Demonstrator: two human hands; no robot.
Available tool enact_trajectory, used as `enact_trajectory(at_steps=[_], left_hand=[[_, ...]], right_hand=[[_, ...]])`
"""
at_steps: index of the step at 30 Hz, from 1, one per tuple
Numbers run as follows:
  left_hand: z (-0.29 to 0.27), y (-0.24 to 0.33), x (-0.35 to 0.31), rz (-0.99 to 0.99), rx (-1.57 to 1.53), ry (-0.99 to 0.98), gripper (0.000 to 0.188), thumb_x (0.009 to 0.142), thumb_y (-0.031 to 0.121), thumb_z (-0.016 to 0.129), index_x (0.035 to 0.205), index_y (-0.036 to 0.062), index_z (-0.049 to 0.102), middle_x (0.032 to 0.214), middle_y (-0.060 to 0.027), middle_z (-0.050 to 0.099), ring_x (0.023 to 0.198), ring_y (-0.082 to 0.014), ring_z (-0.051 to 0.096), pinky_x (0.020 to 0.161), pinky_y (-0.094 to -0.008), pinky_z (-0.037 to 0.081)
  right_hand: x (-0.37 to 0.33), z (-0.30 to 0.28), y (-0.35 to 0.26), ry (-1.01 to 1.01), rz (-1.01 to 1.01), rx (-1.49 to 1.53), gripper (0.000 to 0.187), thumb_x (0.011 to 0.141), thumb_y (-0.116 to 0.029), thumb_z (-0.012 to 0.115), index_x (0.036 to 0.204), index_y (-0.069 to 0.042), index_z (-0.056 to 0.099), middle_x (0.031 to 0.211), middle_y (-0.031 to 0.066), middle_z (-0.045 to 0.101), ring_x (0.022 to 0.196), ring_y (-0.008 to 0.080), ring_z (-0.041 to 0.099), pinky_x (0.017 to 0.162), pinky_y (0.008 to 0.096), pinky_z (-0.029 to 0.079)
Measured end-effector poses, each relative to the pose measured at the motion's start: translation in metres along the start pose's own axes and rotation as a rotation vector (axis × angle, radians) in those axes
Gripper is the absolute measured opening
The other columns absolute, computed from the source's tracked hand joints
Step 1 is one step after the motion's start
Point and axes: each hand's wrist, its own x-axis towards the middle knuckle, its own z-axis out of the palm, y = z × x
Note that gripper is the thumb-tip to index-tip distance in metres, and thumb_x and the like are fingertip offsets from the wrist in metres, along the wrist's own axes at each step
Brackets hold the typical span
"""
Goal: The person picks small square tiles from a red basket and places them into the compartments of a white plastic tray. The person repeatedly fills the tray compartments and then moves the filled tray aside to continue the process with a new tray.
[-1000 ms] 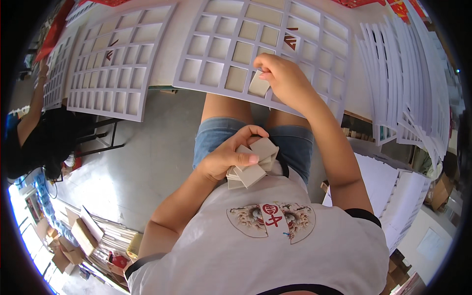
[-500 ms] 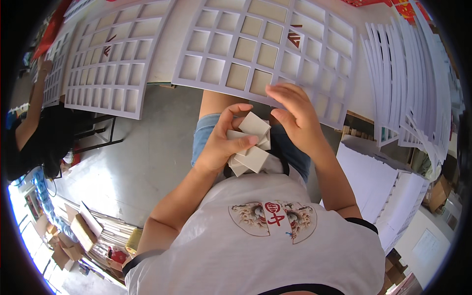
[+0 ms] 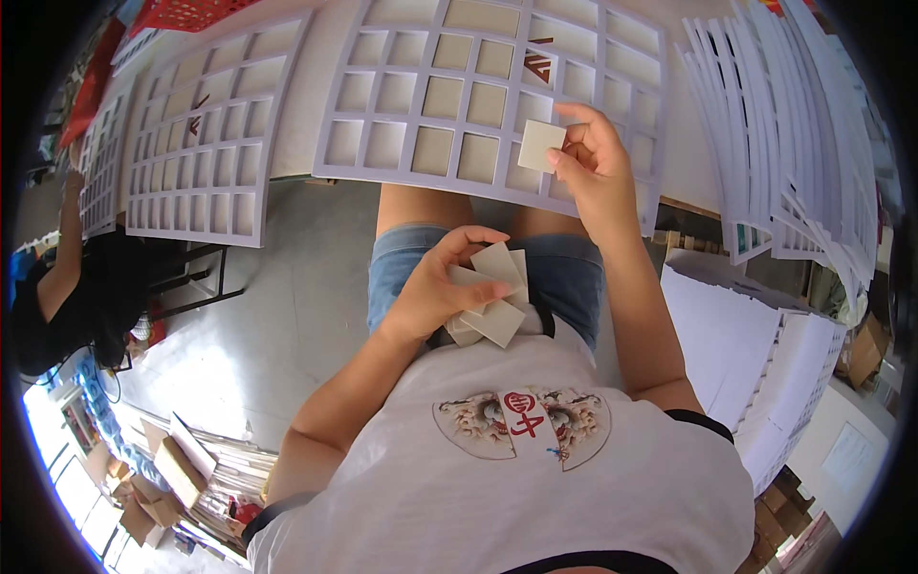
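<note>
Several cream square tiles [image 3: 496,322] lie fanned out in my left hand [image 3: 443,287], which is closed around them over my lap. Between thumb and fingers, my right hand [image 3: 595,158] pinches one cream tile [image 3: 540,145] by its right edge. That tile is held over the lower part of a white grid panel [image 3: 535,194] on the table. Some cells of the panel have cream tiles [image 3: 431,151] in them, in two columns left of the middle; others show white. A dark red mark [image 3: 537,65] sits in one cell.
To the left lies a second grid panel [image 3: 196,230] of the same kind. White strips [image 3: 755,143] are piled at the right, above a large white box [image 3: 717,325]. Another person's arm [image 3: 69,244] is at the far left. A red basket [image 3: 191,11] stands at the back.
My right hand has risen away from the left hand's tiles and now holds one tile over the panel; before, no tile showed in it. The view has shifted slightly.
</note>
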Motion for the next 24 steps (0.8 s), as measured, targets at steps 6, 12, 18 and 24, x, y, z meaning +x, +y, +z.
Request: enact_trajectory(at_steps=[6, 12, 18, 24], left_hand=[[-0.006, -0.004, 0.013, 0.14, 0.087, 0.085, 0.058, 0.08, 0.004, 0.076, 0.133, 0.0061, 0.051, 0.112, -0.0058, 0.061, 0.098, -0.0133, 0.06, 0.083, -0.0279, 0.052], [-0.007, -0.004, 0.02, 0.096, -0.104, 0.146, 0.054, 0.082, 0.005, 0.072, 0.132, 0.0046, 0.051, 0.112, -0.0099, 0.063, 0.098, -0.0206, 0.066, 0.084, -0.0336, 0.056], [-0.013, -0.011, 0.035, 0.139, -0.161, 0.192, 0.044, 0.082, 0.005, 0.075, 0.12, 0.0043, 0.055, 0.101, -0.0083, 0.065, 0.088, -0.0169, 0.067, 0.076, -0.0289, 0.056], [-0.016, -0.013, 0.035, 0.144, -0.127, 0.167, 0.042, 0.084, 0.008, 0.072, 0.121, 0.0043, 0.053, 0.109, -0.0117, 0.065, 0.095, -0.0192, 0.066, 0.082, -0.0323, 0.056]], right_hand=[[0.0, -0.005, 0.025, -0.085, 0.068, -0.218, 0.028, 0.085, 0.003, 0.064, 0.112, -0.002, 0.062, 0.079, 0.0002, 0.06, 0.064, 0.0057, 0.052, 0.056, 0.022, 0.042], [0.004, -0.001, 0.051, 0.05, -0.301, -0.521, 0.018, 0.083, -0.001, 0.07, 0.1, -0.001, 0.065, 0.088, 0.0068, 0.06, 0.07, 0.0157, 0.061, 0.062, 0.0307, 0.05], [-0.006, -0.016, 0.026, -0.086, -0.502, -0.866, 0.029, 0.079, -0.003, 0.074, 0.108, -0.005, 0.07, 0.101, 0.0098, 0.058, 0.085, 0.0285, 0.06, 0.074, 0.0387, 0.051], [0.004, -0.015, 0.029, -0.103, -0.592, -0.857, 0.02, 0.077, -0.006, 0.073, 0.097, -0.006, 0.07, 0.094, 0.0054, 0.057, 0.093, 0.0276, 0.056, 0.078, 0.0395, 0.049]])
